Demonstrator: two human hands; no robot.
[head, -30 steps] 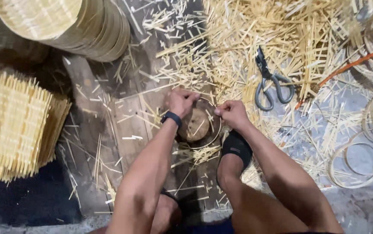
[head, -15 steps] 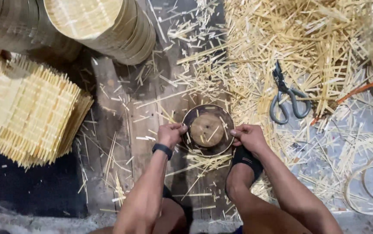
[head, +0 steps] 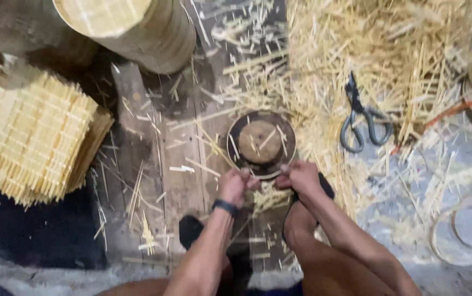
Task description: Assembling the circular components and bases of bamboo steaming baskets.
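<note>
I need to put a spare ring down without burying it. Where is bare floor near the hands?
Barest: the dark planks between the square woven mats and the round dark disc, only thinly littered. Right of the disc, splints pile thickly around the scissors. Left hand and right hand crowd the disc's near edge.

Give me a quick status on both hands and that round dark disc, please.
Left hand and right hand closed at near rim of round disc. Disc flat on plank. Bamboo slivers all around; scissors lying apart, right.

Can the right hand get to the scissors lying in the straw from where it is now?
Probably yes. The scissors lie in the open on the bamboo scraps, up and to the right of the right hand, with nothing over them; the hand would have to leave the round disc.
</note>
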